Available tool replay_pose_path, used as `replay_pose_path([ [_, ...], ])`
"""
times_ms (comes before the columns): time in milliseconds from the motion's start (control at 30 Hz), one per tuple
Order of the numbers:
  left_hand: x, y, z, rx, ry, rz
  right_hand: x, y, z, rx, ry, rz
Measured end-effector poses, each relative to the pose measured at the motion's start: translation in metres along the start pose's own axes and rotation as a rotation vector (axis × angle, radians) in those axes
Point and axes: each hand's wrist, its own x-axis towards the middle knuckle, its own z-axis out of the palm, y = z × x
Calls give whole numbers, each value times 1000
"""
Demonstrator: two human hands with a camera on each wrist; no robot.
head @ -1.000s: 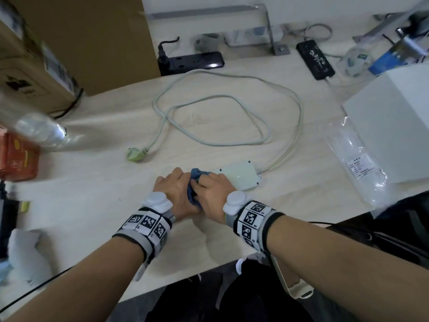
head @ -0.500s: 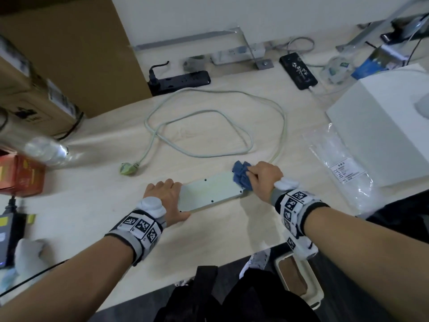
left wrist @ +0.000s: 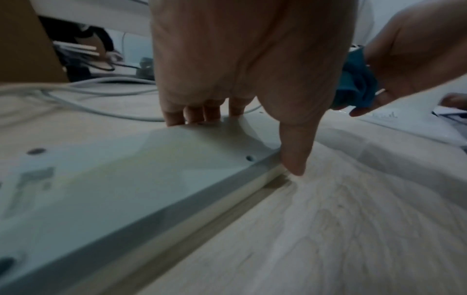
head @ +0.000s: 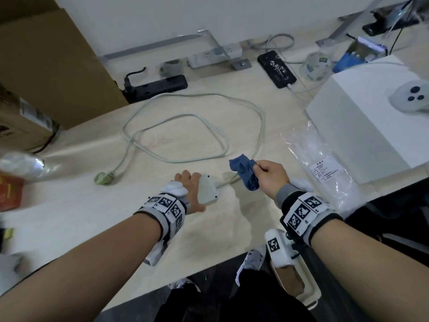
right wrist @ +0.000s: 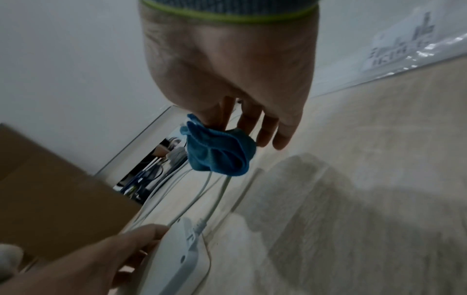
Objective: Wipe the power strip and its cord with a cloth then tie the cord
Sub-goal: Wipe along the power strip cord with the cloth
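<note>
My left hand [head: 193, 185] grips the pale power strip [head: 209, 189], fingers over its far edge and thumb on its near edge. The strip [left wrist: 126, 179] shows its screw-holed back and points end-on toward me, slightly tilted. Its cord [head: 185, 135] lies in loose loops on the table, ending at the plug [head: 103, 177]. To the right of the strip, my right hand [head: 267, 174] is raised above the cord and pinches a bunched blue cloth [head: 243, 173]. In the right wrist view the cloth [right wrist: 220, 151] hangs from my fingers, clear of the strip [right wrist: 182, 259].
A black power strip [head: 157, 87] and a cardboard box [head: 46, 66] stand at the back left. A white box [head: 371, 126] and a clear plastic bag [head: 325, 168] lie on the right. A bottle [head: 23, 163] lies at the far left. The table's front edge [head: 209, 266] is close.
My right hand wiped the cloth along the strip to its cord end, then lifted it off. My left hand has turned the strip from lying crosswise to end-on.
</note>
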Motion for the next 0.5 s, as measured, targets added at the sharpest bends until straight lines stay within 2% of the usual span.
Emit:
replay_pose_path([
  [167,-1,-3,-2,-144,90,-24,7,13,-3,334,91,205],
  [233,-4,-9,-12,-222,141,-15,10,8,-4,566,80,334],
  [333,-12,-15,-30,-195,165,13,5,-5,1,919,31,508],
  [433,-19,-17,-32,-279,272,113,-1,-17,13,1122,-72,545],
  [500,-24,-18,-35,-347,340,110,-5,-28,21,1244,-139,518],
])
